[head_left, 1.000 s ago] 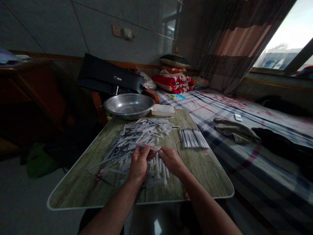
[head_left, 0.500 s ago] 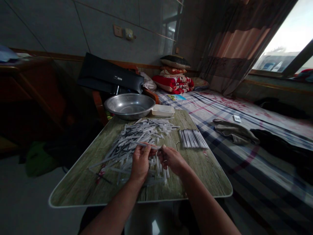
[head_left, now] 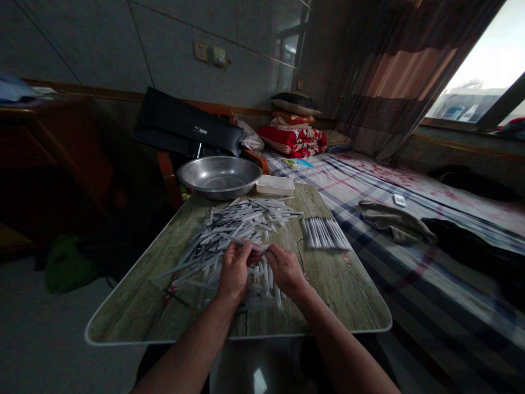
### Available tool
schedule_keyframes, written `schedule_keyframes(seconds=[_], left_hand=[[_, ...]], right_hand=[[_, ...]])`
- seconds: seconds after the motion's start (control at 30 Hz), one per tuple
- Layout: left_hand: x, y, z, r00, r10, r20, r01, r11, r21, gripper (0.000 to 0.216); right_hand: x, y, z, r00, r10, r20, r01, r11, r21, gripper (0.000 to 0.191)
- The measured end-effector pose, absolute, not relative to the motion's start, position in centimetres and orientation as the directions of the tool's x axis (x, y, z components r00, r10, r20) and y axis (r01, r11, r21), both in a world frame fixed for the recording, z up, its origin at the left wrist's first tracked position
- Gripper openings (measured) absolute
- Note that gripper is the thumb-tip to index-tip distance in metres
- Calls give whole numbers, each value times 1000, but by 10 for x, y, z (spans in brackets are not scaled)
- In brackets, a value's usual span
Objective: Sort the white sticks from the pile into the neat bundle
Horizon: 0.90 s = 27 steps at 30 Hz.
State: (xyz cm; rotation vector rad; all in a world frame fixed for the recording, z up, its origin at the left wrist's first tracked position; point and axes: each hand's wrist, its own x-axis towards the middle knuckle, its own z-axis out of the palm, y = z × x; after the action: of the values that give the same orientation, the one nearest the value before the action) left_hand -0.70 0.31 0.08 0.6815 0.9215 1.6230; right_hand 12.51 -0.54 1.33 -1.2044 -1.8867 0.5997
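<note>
A loose heap of thin white tubes (head_left: 229, 232) lies spread over the wooden table (head_left: 336, 295). My left hand (head_left: 233, 271) and my right hand (head_left: 285, 270) hover above the near end of the heap, both closed in a pinch. Between them they hold one white tube (head_left: 246, 243) that runs level from left to right. A tidy row of white tubes (head_left: 325, 232) lies side by side on the table's right part, apart from both hands.
A steel basin (head_left: 219, 176) and a shallow white tray (head_left: 274, 185) stand at the table's far end. A black case (head_left: 184, 128) leans behind them. A bed with a plaid sheet (head_left: 410, 246), folded blankets (head_left: 296, 139) and dark clothes runs along the right.
My hands have drawn slightly closer together around the tube. The view has shifted a little; nothing else on the table has moved.
</note>
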Motion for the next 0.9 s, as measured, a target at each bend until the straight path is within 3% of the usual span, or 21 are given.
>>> schedule_keyframes(seconds=[0.13, 0.23, 0.37, 0.5, 0.6, 0.7, 0.8, 0.9], left_hand=[[-8, 4, -1, -215, 977, 4, -516, -117, 849, 33], [-8, 3, -1, -208, 978, 32, -508, -136, 851, 32], [-6, 2, 3, -203, 978, 40, -499, -139, 855, 33], [-4, 1, 4, -211, 977, 38, -492, -140, 859, 32], [-6, 1, 3, -244, 970, 2, -506, -129, 853, 30], [-8, 2, 3, -239, 970, -35, -557, -108, 823, 29], [-7, 0, 6, -158, 987, -42, -613, -65, 787, 28], [-5, -2, 9, -60, 996, -68, -640, 13, 768, 31]], right_hand=[[126, -4, 7, -200, 949, 243, 339, 299, -892, 28], [124, -4, 2, -225, 970, 91, 70, 109, -992, 36], [120, -7, 5, -250, 966, -72, -201, -124, -972, 40], [123, -4, 7, -283, 956, -77, -212, -141, -967, 41], [132, 6, 2, -305, 949, -80, -126, -124, -984, 44], [144, 23, -3, -185, 982, -43, 200, -5, -980, 34], [153, 43, -2, -113, 989, 98, 655, 148, -741, 17], [154, 66, 4, -90, 988, 125, 865, 140, -481, 28]])
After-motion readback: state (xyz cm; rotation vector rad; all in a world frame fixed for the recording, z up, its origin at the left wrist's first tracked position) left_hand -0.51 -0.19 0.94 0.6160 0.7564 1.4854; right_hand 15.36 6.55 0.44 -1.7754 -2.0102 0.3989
